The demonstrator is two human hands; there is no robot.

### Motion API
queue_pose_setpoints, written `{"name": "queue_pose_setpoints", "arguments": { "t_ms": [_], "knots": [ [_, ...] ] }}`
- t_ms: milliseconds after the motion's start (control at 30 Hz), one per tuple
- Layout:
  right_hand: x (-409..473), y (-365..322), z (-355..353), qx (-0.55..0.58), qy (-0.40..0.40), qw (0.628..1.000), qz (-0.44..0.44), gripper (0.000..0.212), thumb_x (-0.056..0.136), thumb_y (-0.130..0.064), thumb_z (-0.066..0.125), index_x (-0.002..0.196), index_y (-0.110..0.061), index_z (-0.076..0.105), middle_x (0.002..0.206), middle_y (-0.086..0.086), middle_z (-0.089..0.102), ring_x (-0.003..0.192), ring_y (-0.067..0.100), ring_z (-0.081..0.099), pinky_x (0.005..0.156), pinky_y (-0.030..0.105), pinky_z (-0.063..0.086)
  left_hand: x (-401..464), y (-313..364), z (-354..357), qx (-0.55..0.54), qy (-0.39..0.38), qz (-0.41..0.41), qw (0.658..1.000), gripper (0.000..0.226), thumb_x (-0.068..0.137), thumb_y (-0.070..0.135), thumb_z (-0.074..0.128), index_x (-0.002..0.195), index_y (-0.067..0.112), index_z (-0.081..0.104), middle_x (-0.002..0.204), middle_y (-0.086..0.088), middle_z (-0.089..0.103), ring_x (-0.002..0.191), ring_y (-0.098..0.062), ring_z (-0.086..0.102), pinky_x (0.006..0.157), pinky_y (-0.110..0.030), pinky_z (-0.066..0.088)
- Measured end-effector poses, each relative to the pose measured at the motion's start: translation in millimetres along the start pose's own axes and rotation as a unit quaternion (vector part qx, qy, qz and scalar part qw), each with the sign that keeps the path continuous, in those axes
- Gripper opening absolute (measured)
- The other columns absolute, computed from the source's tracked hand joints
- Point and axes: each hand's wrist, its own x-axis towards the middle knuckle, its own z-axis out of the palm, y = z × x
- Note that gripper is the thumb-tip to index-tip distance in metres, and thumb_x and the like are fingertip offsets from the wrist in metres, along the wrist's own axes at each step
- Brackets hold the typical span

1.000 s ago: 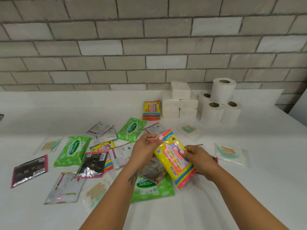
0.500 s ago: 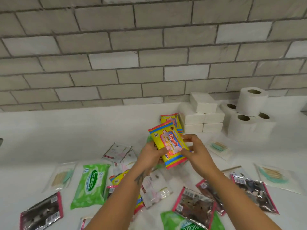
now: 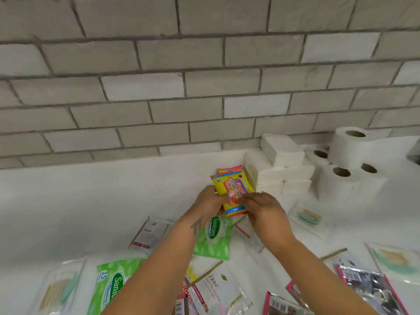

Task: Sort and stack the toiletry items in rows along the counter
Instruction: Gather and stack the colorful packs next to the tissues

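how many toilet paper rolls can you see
4 toilet paper rolls, clustered far right by the wall: one on top, one front left, one front right, one back left. More may hide behind.

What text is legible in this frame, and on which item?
"Gigg..." (rest hidden by the fingers): yellow wipes pack, held by the left hand and right hand.
"Sanicare": green wipes pack under the wrists.
"15" and "Sani...": green pack at lower left, cut off by the arm.
"Dove": sachet left of the arms.
"Dove": sachet at bottom centre; its smaller print is unreadable.
Barcode labels on the foil packs: blurred.
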Motion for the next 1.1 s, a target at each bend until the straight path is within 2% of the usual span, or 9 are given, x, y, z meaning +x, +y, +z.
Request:
{"name": "queue_pose_setpoints", "arguments": {
  "t_ms": [133, 233, 333, 400, 533, 700, 767, 867, 1100],
  "knots": [
    [21, 15, 14, 0.004, -0.029, 0.999, 0.017, 0.05, 0.042, 0.003, 0.088, 0.087, -0.015, 0.076, 0.086, 0.001, 0.073, 0.069, 0.022, 0.068, 0.064, 0.026, 0.054, 31, 8, -1, 0.056, 0.024, -0.015, 0.998, 0.033, 0.088, 0.019, 0.064, 0.116, 0.001, 0.059, 0.114, -0.017, 0.066, 0.084, -0.025, 0.067, 0.067, -0.03, 0.058],
    [34, 22, 25, -0.006, -0.058, 0.998, 0.034, 0.057, 0.036, -0.001, 0.091, 0.089, -0.015, 0.076, 0.085, 0.0, 0.073, 0.071, 0.02, 0.07, 0.057, 0.023, 0.054, 56, 12, -3, 0.161, 0.045, 0.006, 0.986, 0.032, 0.089, 0.023, 0.064, 0.114, 0.004, 0.062, 0.116, -0.018, 0.066, 0.093, -0.031, 0.066, 0.058, -0.022, 0.05],
    [42, 32, 39, -0.022, -0.075, 0.996, 0.038, 0.058, 0.034, -0.001, 0.089, 0.089, -0.015, 0.075, 0.085, 0.0, 0.073, 0.073, 0.019, 0.07, 0.051, 0.022, 0.053, 80, 6, -5, 0.243, 0.069, 0.024, 0.967, 0.03, 0.088, 0.026, 0.064, 0.111, 0.007, 0.065, 0.112, -0.017, 0.068, 0.104, -0.035, 0.063, 0.074, -0.033, 0.051],
    [45, 35, 48, -0.025, -0.091, 0.995, 0.045, 0.058, 0.039, 0.005, 0.085, 0.093, -0.012, 0.075, 0.087, 0.002, 0.073, 0.075, 0.023, 0.07, 0.05, 0.025, 0.054, 92, -1, -6, 0.27, 0.086, 0.021, 0.959, 0.029, 0.087, 0.028, 0.065, 0.109, 0.009, 0.066, 0.111, -0.014, 0.069, 0.103, -0.031, 0.064, 0.084, -0.034, 0.049],
    [46, 41, 62, 0.002, -0.136, 0.989, 0.063, 0.054, 0.068, 0.011, 0.063, 0.119, -0.007, 0.064, 0.116, 0.012, 0.066, 0.107, 0.031, 0.062, 0.075, 0.039, 0.055, 103, -14, -6, 0.341, 0.117, 0.033, 0.932, 0.032, 0.086, 0.032, 0.065, 0.111, 0.012, 0.065, 0.11, -0.01, 0.069, 0.1, -0.025, 0.064, 0.072, -0.022, 0.04],
    [47, 40, 67, -0.022, -0.135, 0.989, 0.05, 0.048, 0.05, 0.003, 0.063, 0.095, -0.006, 0.074, 0.092, 0.011, 0.073, 0.081, 0.028, 0.071, 0.051, 0.03, 0.056, 113, -25, -8, 0.351, 0.128, 0.045, 0.926, 0.039, 0.083, 0.037, 0.066, 0.116, 0.017, 0.062, 0.108, -0.013, 0.065, 0.096, -0.026, 0.065, 0.07, -0.023, 0.042],
    [50, 38, 67, -0.01, -0.128, 0.989, 0.068, 0.053, 0.065, 0.009, 0.051, 0.114, -0.004, 0.067, 0.115, 0.017, 0.066, 0.106, 0.032, 0.064, 0.073, 0.034, 0.057, 119, -26, -9, 0.355, 0.126, 0.043, 0.925, 0.041, 0.083, 0.039, 0.066, 0.118, 0.018, 0.06, 0.11, -0.012, 0.064, 0.096, -0.025, 0.064, 0.072, -0.024, 0.044],
    [53, 41, 68, -0.017, -0.221, 0.971, 0.088, 0.059, 0.091, 0.004, 0.038, 0.147, -0.011, 0.028, 0.154, 0.008, 0.027, 0.143, 0.023, 0.02, 0.114, 0.032, 0.025, 125, -26, -9, 0.356, 0.12, 0.033, 0.926, 0.043, 0.085, 0.041, 0.064, 0.121, 0.018, 0.059, 0.112, -0.011, 0.062, 0.096, -0.024, 0.064, 0.072, -0.025, 0.045],
    [55, 38, 70, -0.032, -0.246, 0.964, 0.094, 0.064, 0.093, -0.002, 0.039, 0.15, -0.013, 0.014, 0.157, 0.005, 0.014, 0.146, 0.02, 0.008, 0.118, 0.029, 0.005, 130, -27, -13, 0.367, 0.096, 0.023, 0.925, 0.044, 0.088, 0.042, 0.059, 0.125, 0.019, 0.056, 0.118, -0.011, 0.061, 0.1, -0.024, 0.063, 0.074, -0.025, 0.046]
  ]
}}
